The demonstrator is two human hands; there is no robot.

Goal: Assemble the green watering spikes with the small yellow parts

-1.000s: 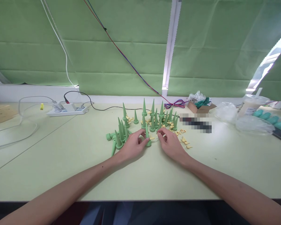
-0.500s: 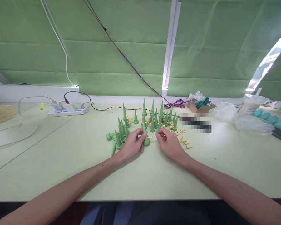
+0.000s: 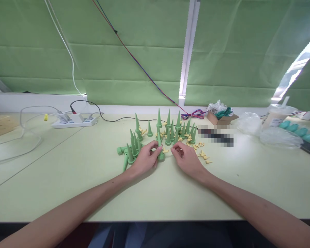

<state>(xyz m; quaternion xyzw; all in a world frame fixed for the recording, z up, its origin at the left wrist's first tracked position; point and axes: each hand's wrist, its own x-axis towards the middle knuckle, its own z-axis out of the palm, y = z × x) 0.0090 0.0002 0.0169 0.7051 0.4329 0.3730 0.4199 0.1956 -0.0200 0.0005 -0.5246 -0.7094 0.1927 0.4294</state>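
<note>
My left hand (image 3: 147,156) is closed around a green plant watering spike (image 3: 161,156), upright with its wide collar down at the table. From its side, toward the right, sticks a small yellow valve (image 3: 165,151). Just to the right, my right hand (image 3: 186,156) is in a pinch, fingertips close to the valve's end; whatever is between them is too small to make out. Behind the hands stand several green spikes (image 3: 168,137), many with yellow valves among them. Left of my left hand are more spikes (image 3: 131,156), some lying down. Loose yellow valves (image 3: 203,155) lie beside my right hand.
A white power strip (image 3: 86,123) with plugs and cables sits back left. At the back right are coiled red and blue wires (image 3: 193,114), a small cardboard box (image 3: 222,119), a plastic bag (image 3: 281,137), a drink cup (image 3: 274,119) and teal pieces (image 3: 301,131).
My right hand has shifted very slightly left, toward the valve. My left hand keeps the spike in nearly the same place.
</note>
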